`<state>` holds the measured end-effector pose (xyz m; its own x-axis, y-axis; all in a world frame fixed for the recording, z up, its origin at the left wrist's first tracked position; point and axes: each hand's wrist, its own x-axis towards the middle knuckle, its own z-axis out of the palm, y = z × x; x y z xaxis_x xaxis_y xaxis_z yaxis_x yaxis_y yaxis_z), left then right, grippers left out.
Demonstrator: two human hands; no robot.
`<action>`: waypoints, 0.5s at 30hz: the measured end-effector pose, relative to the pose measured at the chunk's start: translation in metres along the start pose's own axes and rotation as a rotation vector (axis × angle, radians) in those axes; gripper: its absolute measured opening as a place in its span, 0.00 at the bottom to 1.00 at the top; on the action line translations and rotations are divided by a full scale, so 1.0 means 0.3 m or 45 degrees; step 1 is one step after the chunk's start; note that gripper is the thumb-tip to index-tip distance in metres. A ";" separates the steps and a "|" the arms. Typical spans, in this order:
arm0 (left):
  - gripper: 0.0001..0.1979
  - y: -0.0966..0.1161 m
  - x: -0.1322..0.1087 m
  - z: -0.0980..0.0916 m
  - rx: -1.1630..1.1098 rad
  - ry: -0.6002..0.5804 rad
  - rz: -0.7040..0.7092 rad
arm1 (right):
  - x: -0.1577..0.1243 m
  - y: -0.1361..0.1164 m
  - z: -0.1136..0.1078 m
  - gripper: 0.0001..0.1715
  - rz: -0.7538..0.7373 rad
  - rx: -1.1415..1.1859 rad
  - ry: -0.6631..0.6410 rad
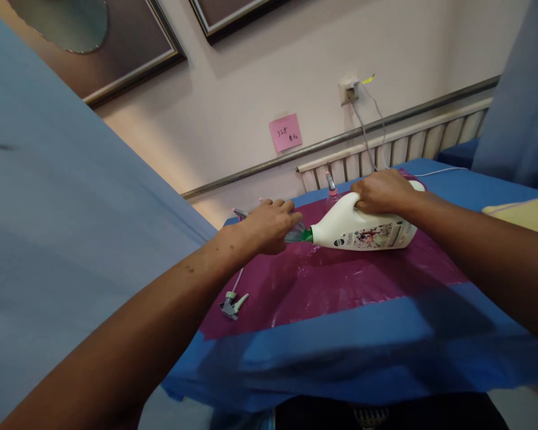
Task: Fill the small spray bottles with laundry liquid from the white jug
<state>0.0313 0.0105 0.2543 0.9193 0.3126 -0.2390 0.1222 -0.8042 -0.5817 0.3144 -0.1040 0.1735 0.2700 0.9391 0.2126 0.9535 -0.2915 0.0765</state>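
Note:
My right hand point(383, 190) grips the handle of a large white jug point(363, 230), which is tipped on its side with its mouth to the left. The jug's green-rimmed mouth meets the neck of a clear bottle point(297, 232). Around that bottle my left hand point(273, 226) is wrapped, hiding most of it. A grey and white spray head point(230, 304) with a thin tube lies on the maroon plastic sheet point(336, 286). Behind the jug stands another spray bottle point(332, 190) with a pink collar.
The sheet covers part of a blue-draped table point(363, 346). A yellow cloth point(524, 214) lies at the right. Blue curtains point(72, 209) hang on both sides. A white cable runs from the wall socket point(348, 91) to the table's back edge.

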 end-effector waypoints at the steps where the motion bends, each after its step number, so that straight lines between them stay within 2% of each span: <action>1: 0.33 0.000 0.002 -0.007 0.021 0.000 0.015 | 0.001 0.000 -0.001 0.21 0.000 0.004 -0.003; 9: 0.32 -0.001 0.022 -0.026 0.042 0.037 0.073 | 0.008 0.006 -0.008 0.21 0.015 0.072 -0.027; 15: 0.34 -0.020 0.010 -0.016 -0.049 0.090 0.029 | 0.014 0.035 0.009 0.20 0.035 0.088 -0.011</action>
<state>0.0352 0.0139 0.2609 0.9460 0.2584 -0.1956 0.1139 -0.8300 -0.5460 0.3258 -0.1024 0.1725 0.2968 0.9326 0.2053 0.9527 -0.3039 0.0031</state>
